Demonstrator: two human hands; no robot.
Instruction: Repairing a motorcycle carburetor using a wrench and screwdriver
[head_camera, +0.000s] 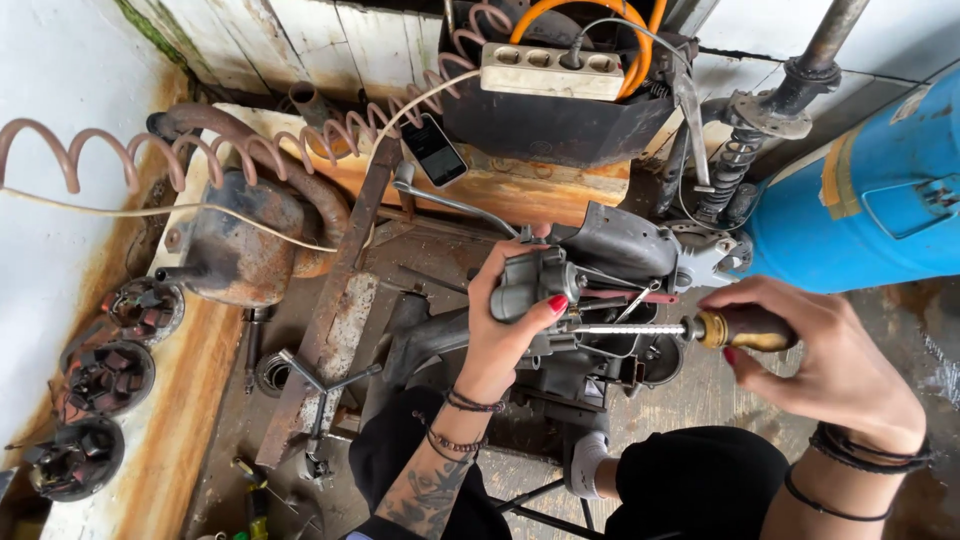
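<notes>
Above rusty bench (180, 440), left hand (505, 325) is gripping grey carburettor (535, 285); right hand (830, 360) is holding screwdriver (680, 329) against it.

blue drum (860, 200) | power strip (552, 70) | phone (433, 149) | rusty tank (245, 240)

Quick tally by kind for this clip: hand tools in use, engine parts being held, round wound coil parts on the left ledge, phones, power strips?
Screwdriver, in the right hand: 1
Grey carburettor-like part, gripped by the left hand: 1
Round coil parts on the ledge: 3
Phone: 1
Power strip: 1
Total: 7
</notes>
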